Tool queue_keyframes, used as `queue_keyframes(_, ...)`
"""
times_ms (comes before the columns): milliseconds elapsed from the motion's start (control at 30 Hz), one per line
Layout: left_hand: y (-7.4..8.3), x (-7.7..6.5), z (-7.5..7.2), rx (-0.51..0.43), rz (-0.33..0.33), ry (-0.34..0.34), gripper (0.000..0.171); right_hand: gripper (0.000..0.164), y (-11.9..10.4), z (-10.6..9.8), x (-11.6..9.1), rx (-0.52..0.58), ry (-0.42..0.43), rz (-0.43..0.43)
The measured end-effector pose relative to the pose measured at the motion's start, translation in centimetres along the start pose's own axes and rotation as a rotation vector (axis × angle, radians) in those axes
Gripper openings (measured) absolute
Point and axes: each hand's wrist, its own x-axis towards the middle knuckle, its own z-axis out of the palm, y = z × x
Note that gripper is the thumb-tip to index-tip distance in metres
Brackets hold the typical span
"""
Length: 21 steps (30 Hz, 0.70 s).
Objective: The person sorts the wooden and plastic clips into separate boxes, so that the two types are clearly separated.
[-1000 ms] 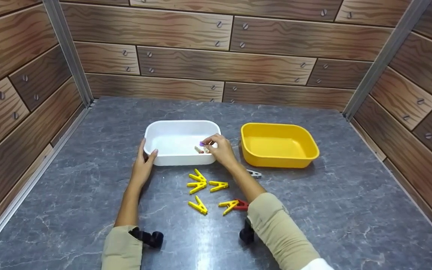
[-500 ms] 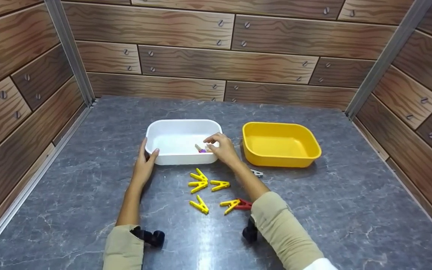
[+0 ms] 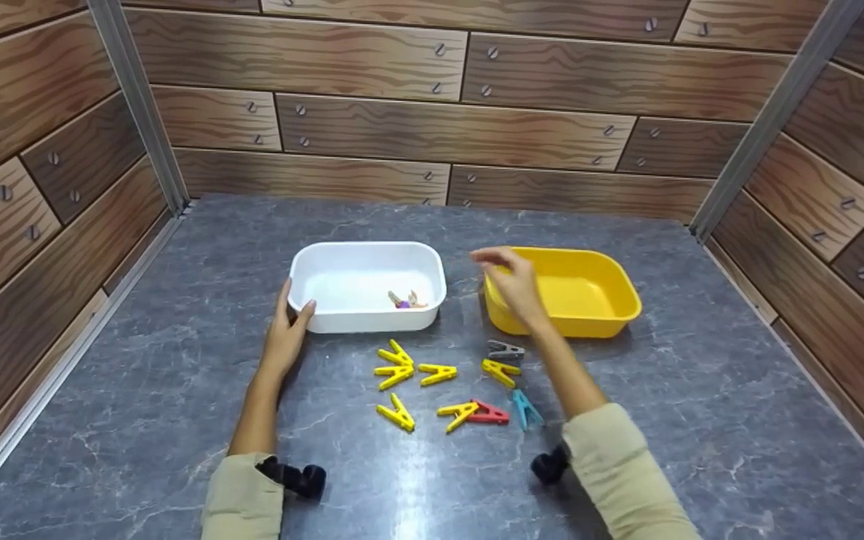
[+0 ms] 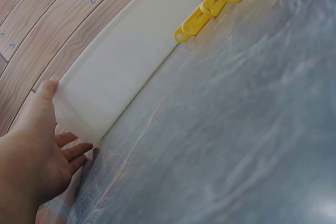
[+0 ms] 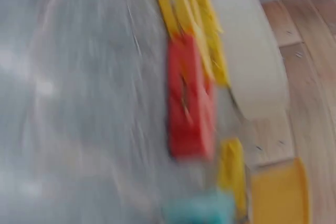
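Observation:
My left hand (image 3: 286, 334) grips the left end of the white plastic tub (image 3: 372, 322). The left wrist view shows the thumb up at the rim and the other fingers low around the corner of the tub. Inside it, near the front right, lie a few small purple and beige clothespins (image 3: 403, 302). Over the left edge of the yellow tub (image 3: 559, 326) hovers my right hand (image 3: 516, 289), fingers loosely bent and nothing visible in them. The right wrist view is blurred and does not show that hand.
In front of the tubs lie several yellow clothespins (image 3: 438, 373), a red clothespin (image 3: 490, 412) overlapping one of them, a grey clothespin (image 3: 505, 350) and a teal clothespin (image 3: 526, 409). Wood-patterned walls (image 3: 372, 120) enclose the grey marbled table (image 3: 199, 300).
My right hand has let go of the purple clothespin in the white tub and moved right to the yellow tub, uncovering more clothespins on the table. My left hand stays at the white tub.

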Motion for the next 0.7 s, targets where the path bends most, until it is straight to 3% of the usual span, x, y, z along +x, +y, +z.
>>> queue_keyframes(167, 0.0, -0.2, -0.1, -0.018, 0.024, 0.022, 0.072, 0.014, -1.4, -5.3, -1.0, -0.026, 0.133, 0.007)
queue_keyframes(267, 0.2, -0.4, -0.4, -0.005, 0.068, 0.106, 0.072, 0.015, -0.9, -8.3, -1.9, -0.033, 0.234, 0.041)
queue_keyframes(333, 0.4, -0.6, -0.4, 0.021, 0.138, 0.197, 0.069, 0.015, -0.3, -10.2, -2.7, -0.032, 0.305, 0.071)
queue_keyframes(433, 0.8, -1.0, 0.0, 0.068, 0.299, 0.35, 0.06, 0.016, 0.8, -12.7, -4.0, -0.035, 0.409, 0.126)
queue_keyframes(500, 1.1, -1.4, 0.5, 0.073, 0.455, 0.441, 0.051, 0.017, 1.6, -14.0, -5.0, -0.054, 0.467, 0.166)
queue_keyframes(567, 1.4, -1.8, 1.1, 0.066, 0.612, 0.491, 0.044, 0.017, 2.5, -15.0, -6.0, -0.074, 0.52, 0.206)
queue_keyframes(633, 1.7, -2.4, 1.9, 0.039, 0.759, 0.476, 0.038, 0.019, 3.6, -15.8, -6.9, -0.1, 0.562, 0.25)
queue_keyframes(700, 2.1, -3.2, 2.6, 0.004, 0.871, 0.378, 0.032, 0.02, 4.7, -16.2, -7.7, -0.093, 0.6, 0.296)
